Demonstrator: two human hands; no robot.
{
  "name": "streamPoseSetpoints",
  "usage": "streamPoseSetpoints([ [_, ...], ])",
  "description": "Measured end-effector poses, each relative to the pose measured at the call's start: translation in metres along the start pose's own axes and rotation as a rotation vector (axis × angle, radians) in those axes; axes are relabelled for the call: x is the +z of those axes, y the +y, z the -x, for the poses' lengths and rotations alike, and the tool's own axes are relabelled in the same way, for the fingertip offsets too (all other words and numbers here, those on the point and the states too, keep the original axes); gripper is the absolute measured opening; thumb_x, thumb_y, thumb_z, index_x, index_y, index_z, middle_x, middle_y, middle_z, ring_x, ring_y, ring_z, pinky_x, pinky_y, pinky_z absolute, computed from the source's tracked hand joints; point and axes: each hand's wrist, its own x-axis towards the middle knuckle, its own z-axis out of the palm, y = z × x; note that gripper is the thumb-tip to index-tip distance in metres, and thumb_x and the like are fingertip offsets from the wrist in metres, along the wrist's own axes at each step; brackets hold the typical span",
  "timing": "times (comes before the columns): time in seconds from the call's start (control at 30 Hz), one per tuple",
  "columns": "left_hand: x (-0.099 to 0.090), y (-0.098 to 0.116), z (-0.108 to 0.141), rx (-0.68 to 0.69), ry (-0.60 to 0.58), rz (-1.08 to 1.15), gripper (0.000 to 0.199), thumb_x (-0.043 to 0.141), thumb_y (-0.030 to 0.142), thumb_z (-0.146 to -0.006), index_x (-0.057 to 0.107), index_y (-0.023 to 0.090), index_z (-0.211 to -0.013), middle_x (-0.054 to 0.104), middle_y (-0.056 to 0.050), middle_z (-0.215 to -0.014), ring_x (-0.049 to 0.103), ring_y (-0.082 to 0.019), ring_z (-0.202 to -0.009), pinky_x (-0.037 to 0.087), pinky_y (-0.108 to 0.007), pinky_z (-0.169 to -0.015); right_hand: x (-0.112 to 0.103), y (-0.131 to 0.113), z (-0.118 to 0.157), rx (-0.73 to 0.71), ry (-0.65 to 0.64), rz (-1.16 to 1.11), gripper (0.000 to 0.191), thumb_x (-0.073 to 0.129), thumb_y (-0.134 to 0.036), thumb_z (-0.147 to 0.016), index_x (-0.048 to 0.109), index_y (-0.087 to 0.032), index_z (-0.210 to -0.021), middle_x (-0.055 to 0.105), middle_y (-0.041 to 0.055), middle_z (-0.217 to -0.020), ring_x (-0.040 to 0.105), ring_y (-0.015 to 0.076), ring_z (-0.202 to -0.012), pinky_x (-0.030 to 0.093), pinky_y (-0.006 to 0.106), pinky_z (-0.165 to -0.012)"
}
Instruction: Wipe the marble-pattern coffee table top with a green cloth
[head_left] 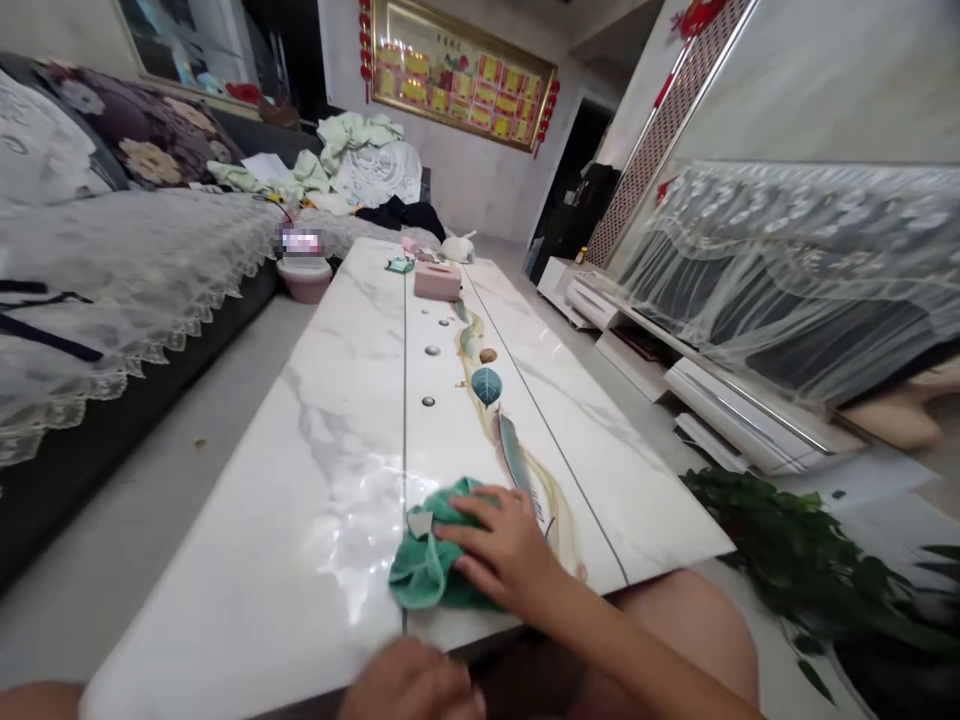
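A crumpled green cloth with a small pale tag lies on the near end of a long white marble-patterned table. Over its right side rests my right hand, fingers bent and pressing the cloth to the tabletop. My left hand is at the bottom, by the table's near edge. It is a little blurred, with its fingers curled in and nothing visible in them. The cloth is just beyond it, apart from that hand.
On the far end of the table stand a pink tissue box, a white bag and small items. A lace-covered sofa runs along the left, with a pink bin beside it. To the right are a leafy plant and a low white cabinet.
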Motion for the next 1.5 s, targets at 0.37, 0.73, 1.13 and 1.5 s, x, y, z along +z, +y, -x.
streamPoseSetpoints([
  [0.37,-0.011,-0.097,-0.111,-0.749,0.215,0.696,0.026,0.051,0.037,-0.085,0.063,0.016,-0.075,0.065,-0.003,-0.077,0.062,-0.022,-0.082,0.051,-0.036,-0.081,-0.073,0.084,-0.108,0.445,0.557,-0.795,0.052,0.058,-0.071,-0.088,0.056,-0.020,-0.077,0.055,0.0000,-0.073,0.055,0.0168,-0.074,0.048,0.029,-0.068],
  [0.73,-0.194,-0.166,-0.251,-0.504,0.535,0.568,0.052,0.046,0.040,-0.096,0.054,0.003,-0.131,0.064,-0.002,-0.102,0.063,-0.029,-0.117,0.044,-0.047,-0.102,-0.150,0.146,-0.188,0.243,0.543,-0.506,0.030,0.068,-0.040,-0.083,0.045,-0.021,-0.078,0.060,0.0025,-0.095,0.055,0.0196,-0.097,0.047,0.033,-0.087],
  [1.13,-0.110,-0.122,0.030,-0.332,-0.297,0.256,0.030,0.052,0.020,-0.091,0.074,0.030,-0.109,0.076,-0.005,-0.118,0.070,-0.024,-0.107,0.051,-0.030,-0.095,-0.041,0.088,0.001,-0.212,-0.598,0.169,0.027,0.078,-0.029,-0.082,0.067,-0.022,-0.106,0.071,0.0054,-0.095,0.060,0.0242,-0.098,0.034,0.044,-0.098],
  [1.5,-0.074,-0.065,0.061,-0.157,-0.242,-0.152,0.034,0.058,0.012,-0.080,0.066,0.029,-0.109,0.070,-0.002,-0.119,0.057,-0.025,-0.112,0.033,-0.040,-0.105,-0.042,0.125,-0.001,-0.179,-0.611,0.385,0.014,0.063,-0.024,-0.097,0.069,-0.024,-0.109,0.068,0.0088,-0.109,0.059,0.0230,-0.100,0.032,0.034,-0.083],
])
